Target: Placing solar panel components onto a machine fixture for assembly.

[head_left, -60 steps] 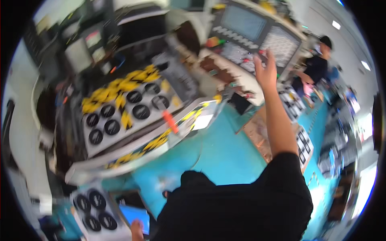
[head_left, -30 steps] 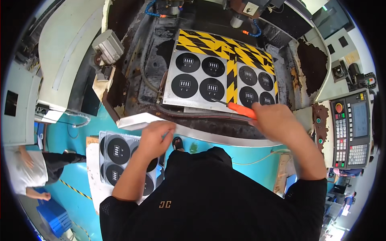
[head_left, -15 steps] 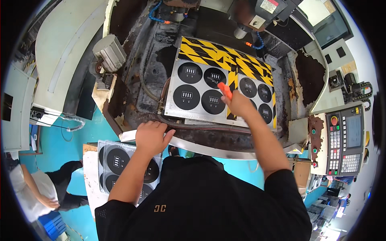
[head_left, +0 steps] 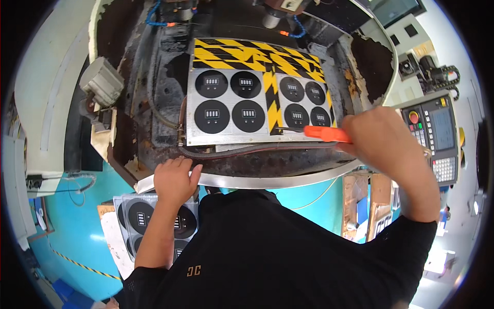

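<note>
My right hand [head_left: 378, 136] is wrapped round an orange air blow gun [head_left: 329, 134]. Its thin metal nozzle points left, over the lower right part of the plate [head_left: 231, 137] in the machine. Black discs [head_left: 248, 116] with white battery-like marks sit in rows on that plate. Yellow-and-black striped tape [head_left: 272, 98] runs across its back and between the two groups of discs. My left hand [head_left: 175, 180] rests on the machine's front edge, fingers stretched out and holding nothing. Below it, my left forearm partly covers a stack of clear-edged sheets [head_left: 138, 216] with similar black discs.
A grey hose [head_left: 242, 153] lies along the plate's front. Two spindle heads [head_left: 271, 19] hang at the back, beside blue coolant hoses [head_left: 296, 35]. At the right stands a control panel [head_left: 440, 134] with buttons and a screen. A grey motor [head_left: 101, 74] juts out at the left.
My right hand and the blow gun have moved right and nearer, away from the left group of discs. The view has shifted, and the person at the left is largely out of sight.
</note>
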A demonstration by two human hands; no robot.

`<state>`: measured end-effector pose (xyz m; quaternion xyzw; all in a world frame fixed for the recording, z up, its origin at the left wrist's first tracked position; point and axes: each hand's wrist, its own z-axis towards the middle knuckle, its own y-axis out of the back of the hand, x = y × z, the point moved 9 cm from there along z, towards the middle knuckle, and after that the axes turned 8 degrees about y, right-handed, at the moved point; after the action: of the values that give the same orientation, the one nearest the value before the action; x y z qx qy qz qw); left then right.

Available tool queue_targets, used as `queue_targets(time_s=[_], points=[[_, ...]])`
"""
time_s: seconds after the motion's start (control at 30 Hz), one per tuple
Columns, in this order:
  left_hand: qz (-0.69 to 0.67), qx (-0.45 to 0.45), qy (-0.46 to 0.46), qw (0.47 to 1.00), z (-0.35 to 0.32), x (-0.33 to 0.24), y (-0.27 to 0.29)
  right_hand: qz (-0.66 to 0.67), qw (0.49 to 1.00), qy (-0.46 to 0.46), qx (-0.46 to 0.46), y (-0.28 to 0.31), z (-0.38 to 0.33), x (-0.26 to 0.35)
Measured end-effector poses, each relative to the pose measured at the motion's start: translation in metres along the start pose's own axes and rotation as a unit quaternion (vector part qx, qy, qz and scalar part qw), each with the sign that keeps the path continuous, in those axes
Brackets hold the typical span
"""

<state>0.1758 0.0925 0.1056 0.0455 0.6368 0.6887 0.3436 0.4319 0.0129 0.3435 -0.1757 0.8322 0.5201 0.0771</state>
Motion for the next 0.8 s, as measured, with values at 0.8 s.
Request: queue_targets(time_s=[0.8], points=[[0.027,0.062,-0.002,0.998,0.016,-0.04,-0.03,0.329,0.862,-0.385,0.031,-0.338,-0.028,-0.182]])
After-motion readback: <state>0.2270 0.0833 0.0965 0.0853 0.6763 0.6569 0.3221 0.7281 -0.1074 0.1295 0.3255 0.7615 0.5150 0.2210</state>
